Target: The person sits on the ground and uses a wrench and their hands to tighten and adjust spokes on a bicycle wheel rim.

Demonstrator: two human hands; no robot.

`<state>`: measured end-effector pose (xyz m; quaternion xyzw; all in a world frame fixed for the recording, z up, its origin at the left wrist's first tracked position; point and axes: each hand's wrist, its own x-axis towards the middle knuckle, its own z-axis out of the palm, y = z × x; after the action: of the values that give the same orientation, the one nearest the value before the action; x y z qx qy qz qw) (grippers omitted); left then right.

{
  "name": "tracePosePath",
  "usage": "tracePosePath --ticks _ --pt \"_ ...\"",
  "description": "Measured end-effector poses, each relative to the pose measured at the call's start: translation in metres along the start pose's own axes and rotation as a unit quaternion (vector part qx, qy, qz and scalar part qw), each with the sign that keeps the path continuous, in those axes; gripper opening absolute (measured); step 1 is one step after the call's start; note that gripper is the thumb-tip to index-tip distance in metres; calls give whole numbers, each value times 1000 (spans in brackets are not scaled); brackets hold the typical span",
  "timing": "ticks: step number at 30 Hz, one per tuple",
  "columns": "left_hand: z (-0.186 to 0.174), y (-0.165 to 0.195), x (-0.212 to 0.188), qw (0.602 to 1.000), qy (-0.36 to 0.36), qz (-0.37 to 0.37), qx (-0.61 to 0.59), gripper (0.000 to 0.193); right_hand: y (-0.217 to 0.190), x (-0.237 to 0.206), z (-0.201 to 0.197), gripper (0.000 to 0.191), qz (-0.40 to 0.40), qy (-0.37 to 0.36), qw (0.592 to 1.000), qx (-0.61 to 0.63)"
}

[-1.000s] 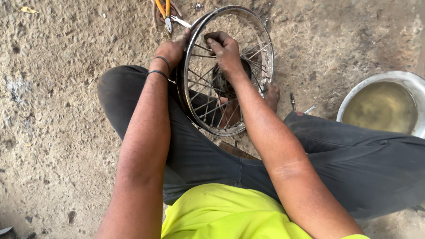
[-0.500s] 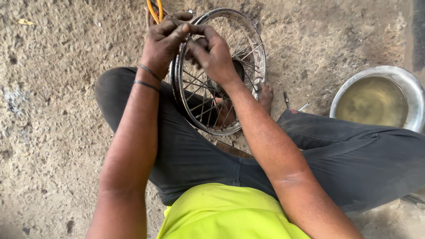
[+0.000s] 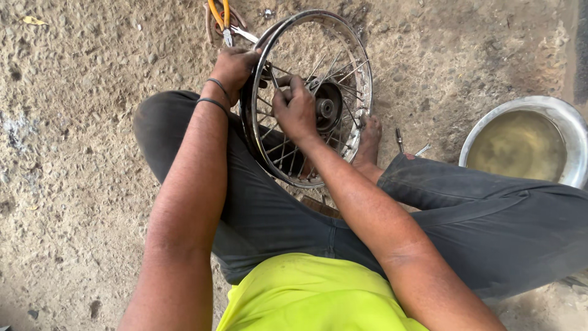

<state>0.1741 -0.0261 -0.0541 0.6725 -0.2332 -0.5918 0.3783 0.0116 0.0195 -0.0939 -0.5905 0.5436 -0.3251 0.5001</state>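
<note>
The person sits on the dirt ground (image 3: 73, 153) with a spoked wheel (image 3: 361, 92) standing on its edge between the legs. The left hand (image 3: 233, 67) is closed around the shiny rim at the top left. The right hand (image 3: 295, 110) pinches the spokes near the dark hub (image 3: 327, 107). Orange pliers (image 3: 220, 15) lie just behind the wheel. A metal bowl of murky water (image 3: 520, 144) sits well off to the right.

wheel rim (image 3: 365, 73): shiny metal | basin (image 3: 569, 122): dull metal | ground (image 3: 79, 122): rough, gritty
</note>
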Motion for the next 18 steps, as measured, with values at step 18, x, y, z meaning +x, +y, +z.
tracePosePath --ticks 18 --pt "-3 -9 14 1000 -2 -9 3 31 -17 76 -11 15 96 36 979 177"
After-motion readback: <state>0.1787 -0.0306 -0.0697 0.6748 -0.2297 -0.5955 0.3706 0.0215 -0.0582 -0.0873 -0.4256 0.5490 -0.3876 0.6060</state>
